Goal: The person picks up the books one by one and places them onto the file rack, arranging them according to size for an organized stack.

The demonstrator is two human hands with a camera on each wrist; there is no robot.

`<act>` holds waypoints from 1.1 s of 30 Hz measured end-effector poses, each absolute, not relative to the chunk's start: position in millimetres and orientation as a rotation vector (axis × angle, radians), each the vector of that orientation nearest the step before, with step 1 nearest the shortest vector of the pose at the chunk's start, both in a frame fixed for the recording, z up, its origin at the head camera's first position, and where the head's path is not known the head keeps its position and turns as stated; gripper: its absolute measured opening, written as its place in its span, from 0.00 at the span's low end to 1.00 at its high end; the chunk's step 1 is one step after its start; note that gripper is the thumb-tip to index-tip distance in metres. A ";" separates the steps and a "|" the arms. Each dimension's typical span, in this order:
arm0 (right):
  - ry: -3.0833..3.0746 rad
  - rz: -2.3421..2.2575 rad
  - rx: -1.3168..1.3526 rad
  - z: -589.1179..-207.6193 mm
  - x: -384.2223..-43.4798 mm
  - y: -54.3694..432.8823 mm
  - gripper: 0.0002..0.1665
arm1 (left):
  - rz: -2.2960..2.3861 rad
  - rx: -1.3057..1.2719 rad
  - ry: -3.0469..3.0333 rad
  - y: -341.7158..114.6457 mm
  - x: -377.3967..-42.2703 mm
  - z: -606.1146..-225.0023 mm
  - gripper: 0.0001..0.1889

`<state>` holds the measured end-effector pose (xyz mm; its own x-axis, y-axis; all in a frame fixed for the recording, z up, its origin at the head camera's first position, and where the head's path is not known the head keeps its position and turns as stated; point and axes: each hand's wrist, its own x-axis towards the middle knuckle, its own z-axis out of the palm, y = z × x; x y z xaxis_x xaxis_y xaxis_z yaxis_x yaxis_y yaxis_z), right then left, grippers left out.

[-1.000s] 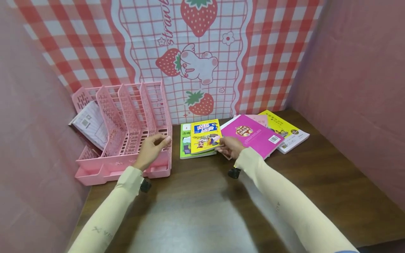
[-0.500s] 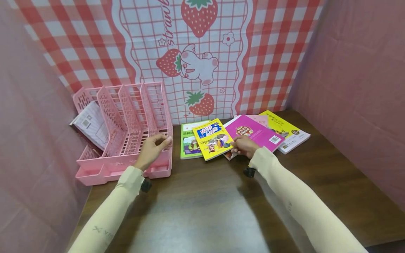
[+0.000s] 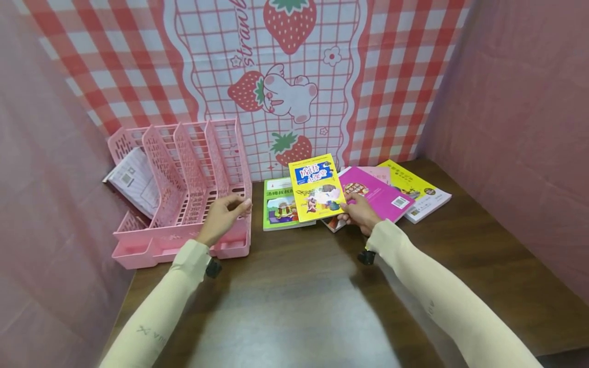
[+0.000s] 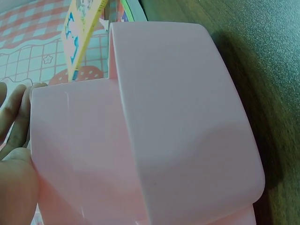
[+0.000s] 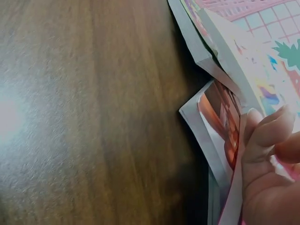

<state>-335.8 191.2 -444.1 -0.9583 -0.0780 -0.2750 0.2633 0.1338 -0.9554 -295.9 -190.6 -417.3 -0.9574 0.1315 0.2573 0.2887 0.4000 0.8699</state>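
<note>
Pinching yellow-blue book (image 3: 319, 189) by its corner: right hand (image 3: 361, 212) | book: tilted, left-forward of this hand, partly hiding green book (image 3: 279, 210) | left hand (image 3: 218, 220): at pink rack (image 3: 156, 238), gripping cannot be told

Behind the brown wooden table (image 3: 294, 312), a red-and-white checked cloth (image 3: 391, 76) is seen, printed with strawberries (image 3: 290, 30) and a white cartoon animal (image 3: 292, 99); both sides are flanked by pink fabric (image 3: 511, 128).

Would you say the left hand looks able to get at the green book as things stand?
Probably yes: the green book shows uncovered along its left side, near the left hand, though the yellow book in the right hand hides part.
</note>
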 end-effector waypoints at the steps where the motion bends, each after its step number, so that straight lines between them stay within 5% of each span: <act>1: 2.157 -1.919 0.176 -444.3 -335.0 191.9 0.09 | -1.595 -0.373 -2.508 -190.0 -296.1 -417.2 0.16; 11: 2.080 -2.143 -0.033 -441.3 -325.8 179.3 0.08 | -1.592 -0.404 -2.533 -179.3 -279.8 -394.8 0.13; 33: 1.853 -2.240 -0.281 -441.8 -314.2 131.0 0.05 | -1.530 -0.506 -2.645 -162.8 -298.9 -406.0 0.24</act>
<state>-314.2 131.0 -441.8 -0.9574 -0.2886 0.0067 0.0475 -0.1803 -0.9825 -298.9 -162.8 -406.0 -0.9457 0.2568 0.1991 0.3007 0.4590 0.8360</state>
